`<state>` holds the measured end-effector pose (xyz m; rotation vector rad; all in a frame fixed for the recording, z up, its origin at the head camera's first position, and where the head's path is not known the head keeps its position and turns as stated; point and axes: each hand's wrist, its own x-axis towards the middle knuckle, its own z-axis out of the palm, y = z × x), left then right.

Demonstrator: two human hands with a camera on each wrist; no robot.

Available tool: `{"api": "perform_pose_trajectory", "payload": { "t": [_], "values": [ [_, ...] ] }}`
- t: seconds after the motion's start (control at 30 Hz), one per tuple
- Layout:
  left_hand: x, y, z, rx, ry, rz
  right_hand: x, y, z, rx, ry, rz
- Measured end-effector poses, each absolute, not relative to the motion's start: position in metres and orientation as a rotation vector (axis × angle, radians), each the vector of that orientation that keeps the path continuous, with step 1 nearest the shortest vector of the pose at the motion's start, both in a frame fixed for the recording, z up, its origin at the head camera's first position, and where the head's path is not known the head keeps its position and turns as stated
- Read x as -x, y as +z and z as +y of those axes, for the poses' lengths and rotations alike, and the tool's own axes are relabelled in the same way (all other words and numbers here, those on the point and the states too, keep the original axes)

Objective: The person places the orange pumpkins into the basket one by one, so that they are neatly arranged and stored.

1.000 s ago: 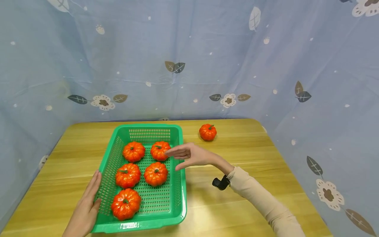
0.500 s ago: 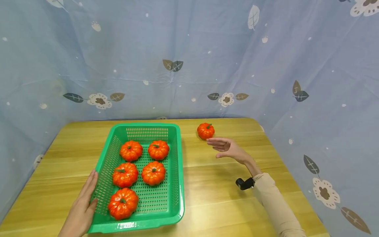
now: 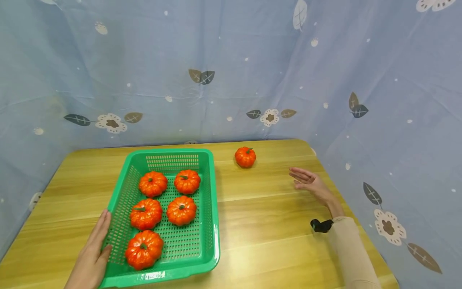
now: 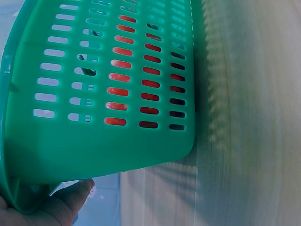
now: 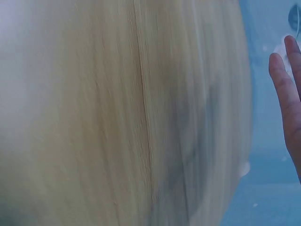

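A green plastic basket [image 3: 215, 224] with slotted walls holds several small orange pumpkins, among them a front one [image 3: 144, 249] and a back right one [image 3: 187, 182]. Against the basket's left side rests my left hand [image 3: 90, 253], its fingers straight along the outside near the front corner. In the left wrist view the thumb [image 4: 70, 200] shows by the basket's rim. One more pumpkin [image 3: 245, 157] lies on the table to the right of the basket. My right hand [image 3: 309, 184] hovers over the table's right side, fingers extended and holding nothing, apart from that pumpkin.
The wooden table [image 3: 267, 224] has a rounded back right corner. A blue curtain [image 3: 231, 88] with leaves and flowers hangs behind it and along both sides. A black wrist camera [image 3: 321, 226] sits on my right wrist.
My right hand has moved right, from over the basket's right rim, past the lone pumpkin, to the table's right side. The left hand keeps its place on the basket. The view shifts slightly.
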<state>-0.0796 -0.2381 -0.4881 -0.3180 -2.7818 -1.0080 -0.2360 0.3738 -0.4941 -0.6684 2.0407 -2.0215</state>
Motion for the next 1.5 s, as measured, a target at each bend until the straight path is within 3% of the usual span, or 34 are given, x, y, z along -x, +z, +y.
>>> {"api": "perform_pose_trajectory", "payload": {
  "t": [0.5,1.5],
  "values": [
    [0.082,-0.489,-0.239,0.31,-1.021,-2.797,0.279,-0.51,0.388,0.499,-2.006,2.017],
    [0.079,-0.486,-0.237,0.266,-0.982,-2.759,0.369,-0.519,0.305,0.505,-1.885,1.92]
  ]
}}
